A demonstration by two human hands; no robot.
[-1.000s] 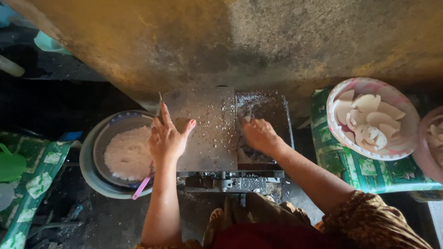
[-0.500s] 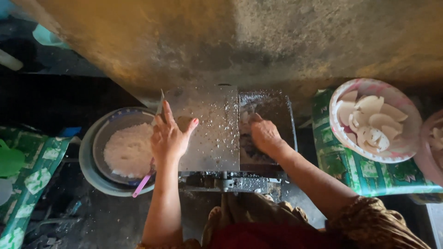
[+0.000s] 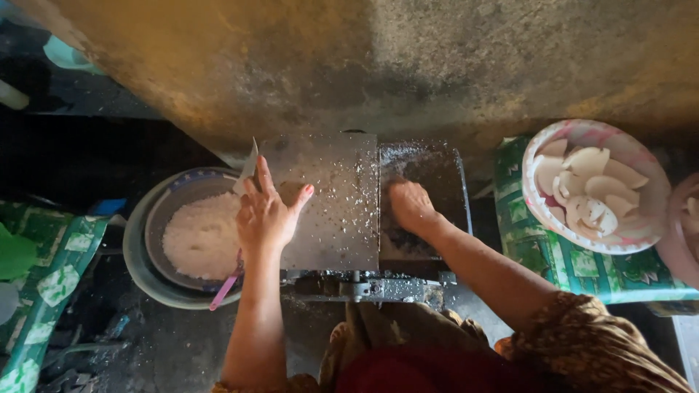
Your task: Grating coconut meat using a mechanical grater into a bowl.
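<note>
The left hand [image 3: 268, 212] lies flat on the left edge of a grey metal cover plate [image 3: 331, 204] of a grating machine [image 3: 364, 218], fingers straight and close together, thumb spread toward 2 o'clock; it holds nothing. The right hand [image 3: 411, 206] presses down in the dark open chute [image 3: 429, 196] at 3 o'clock of the plate, fingers curled under; whether they grip anything cannot be told. White flecks speckle the plate and chute. At 9 o'clock of the left hand, just beside it, a round basin [image 3: 142, 255] holds a heap of white gratings [image 3: 202, 236], with a pink handle [image 3: 224, 291] poking over its rim. At 3 o'clock, well apart from the right hand, a patterned bowl [image 3: 648, 218] carries white coconut pieces [image 3: 586, 193].
</note>
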